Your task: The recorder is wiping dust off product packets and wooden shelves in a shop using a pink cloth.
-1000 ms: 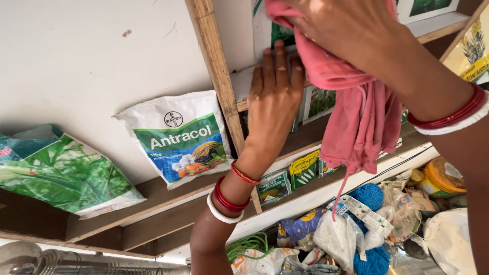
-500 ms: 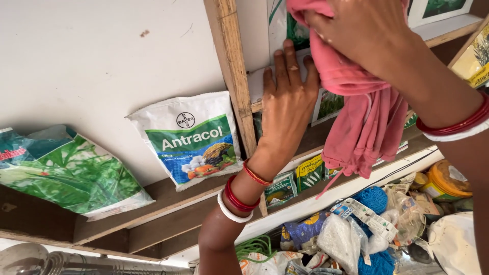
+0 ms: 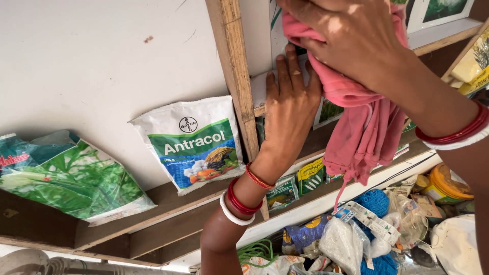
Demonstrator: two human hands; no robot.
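Observation:
My right hand (image 3: 351,40) grips a pink cloth (image 3: 364,127) and presses it against a packet on the upper wooden shelf; the cloth's loose end hangs down. My left hand (image 3: 290,102) lies flat, fingers together, on a white packet (image 3: 259,86) in the same compartment, just right of the wooden upright post (image 3: 234,66). Both wrists wear red and white bangles. What the cloth covers is hidden.
A white, green and blue pouch (image 3: 196,145) and a green leafy bag (image 3: 66,175) lean on the white wall over a wooden ledge (image 3: 168,203). Small green and yellow sachets (image 3: 300,181) stand below. Lower right holds blue twine (image 3: 374,203), plastic bags and a yellow-lidded tub (image 3: 443,186).
The view has shifted so the shelf and hands sit closer. My right hand has moved the pink cloth slightly down over the packet; my left hand stays flat on the packet.

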